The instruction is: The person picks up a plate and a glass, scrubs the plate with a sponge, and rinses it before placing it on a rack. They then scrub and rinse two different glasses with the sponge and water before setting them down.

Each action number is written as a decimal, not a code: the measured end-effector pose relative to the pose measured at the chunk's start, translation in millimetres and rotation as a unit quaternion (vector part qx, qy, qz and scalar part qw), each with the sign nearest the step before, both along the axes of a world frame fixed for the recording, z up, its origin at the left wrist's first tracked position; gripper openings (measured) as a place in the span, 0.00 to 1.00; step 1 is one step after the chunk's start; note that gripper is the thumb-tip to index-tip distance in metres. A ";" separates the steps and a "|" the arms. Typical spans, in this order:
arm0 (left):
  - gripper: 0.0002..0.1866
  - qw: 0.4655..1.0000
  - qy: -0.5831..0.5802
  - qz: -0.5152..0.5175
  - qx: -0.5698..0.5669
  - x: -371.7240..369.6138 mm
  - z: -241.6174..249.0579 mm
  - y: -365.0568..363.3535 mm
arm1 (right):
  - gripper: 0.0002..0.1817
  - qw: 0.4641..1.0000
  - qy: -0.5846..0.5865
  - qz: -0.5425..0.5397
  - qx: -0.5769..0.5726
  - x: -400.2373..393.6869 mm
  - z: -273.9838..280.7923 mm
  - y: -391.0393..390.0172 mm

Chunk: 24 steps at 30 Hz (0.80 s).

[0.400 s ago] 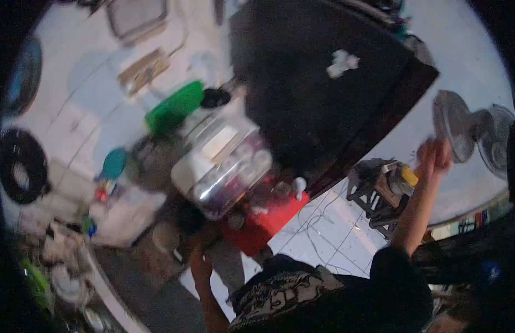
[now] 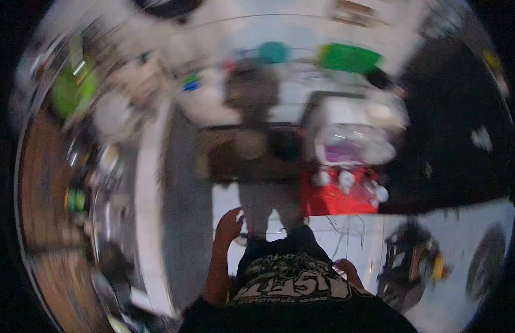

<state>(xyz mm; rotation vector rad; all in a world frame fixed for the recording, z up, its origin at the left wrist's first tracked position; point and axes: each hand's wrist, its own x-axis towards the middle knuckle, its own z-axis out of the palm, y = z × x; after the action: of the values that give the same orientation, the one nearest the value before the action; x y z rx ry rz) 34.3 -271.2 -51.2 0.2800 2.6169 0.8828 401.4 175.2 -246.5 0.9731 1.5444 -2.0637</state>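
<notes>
While the view is blurring, the left hand (image 2: 229, 224) is hanging empty, loosely curled, nearest the red box (image 2: 335, 198), likely rigid, best gripped by its edges; the right hand (image 2: 348, 270) is resting at the shirt (image 2: 290, 280), its grip unclear.

Room, motion-blurred view. Floor (image 2: 346, 233): pale tile, glossy, loose wires across it. Dark furniture (image 2: 457, 139) at right. Red crate (image 2: 329, 202) on the floor, clear plastic container (image 2: 351, 139) above it. Green lid (image 2: 349, 58) and teal object (image 2: 272, 52) farther back. Grey mat (image 2: 185, 233) at left. Light dim.
</notes>
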 end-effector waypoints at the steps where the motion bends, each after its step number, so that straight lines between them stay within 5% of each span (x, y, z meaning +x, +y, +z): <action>1: 0.22 0.998 -0.002 -0.006 -0.056 20.2 0.7 -13.7 | 0.16 0.947 0.163 -0.059 -0.271 -8.7 -44.4 21.1; 2: 0.22 0.999 -0.005 0.010 -0.046 22.5 15.7 -34.1 | 0.17 0.965 0.140 0.186 -0.121 -68.1 -65.1 45.0; 3: 0.22 0.999 -0.010 0.023 -0.040 29.6 33.8 -57.7 | 0.18 0.900 0.129 0.415 0.033 -126.0 -82.1 59.3; 5: 0.20 0.995 0.038 0.088 -0.018 47.8 21.4 -106.5 | 0.23 0.942 -0.144 0.291 -0.085 -247.7 -20.8 0.8; 8: 0.18 0.972 0.066 0.225 0.016 77.1 56.0 -181.1 | 0.21 0.851 -0.105 0.499 0.126 -367.1 121.6 -198.6; 12: 0.15 0.917 0.111 0.379 0.054 133.9 76.5 -249.4 | 0.19 0.668 0.133 0.725 0.100 -448.7 116.8 -342.9; 13: 0.15 0.903 0.111 0.413 0.053 150.1 76.6 -261.7 | 0.18 0.636 0.108 0.755 0.116 -452.6 149.2 -406.6; 15: 0.14 0.837 0.093 0.529 0.106 183.1 81.7 -278.5 | 0.17 0.582 0.088 0.798 0.128 -460.3 166.9 -498.8; 17: 0.14 0.784 0.149 0.590 0.121 212.9 54.8 -290.4 | 0.16 0.493 0.285 0.821 0.035 -471.4 152.6 -567.1; 20: 0.14 0.694 0.134 0.698 0.115 249.8 31.0 -311.3 | 0.18 0.475 0.268 0.838 0.017 -455.6 221.3 -669.0; 24: 0.15 0.530 0.212 0.812 0.122 271.4 27.0 -331.7 | 0.16 0.397 0.296 0.869 0.022 -447.2 235.9 -772.3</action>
<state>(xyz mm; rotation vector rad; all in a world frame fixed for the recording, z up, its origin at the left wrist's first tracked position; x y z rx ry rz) 305.7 -602.9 -24.2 -2.5599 2.3934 1.6943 -45.7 -597.1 -10.7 -1.3136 1.4059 -0.5099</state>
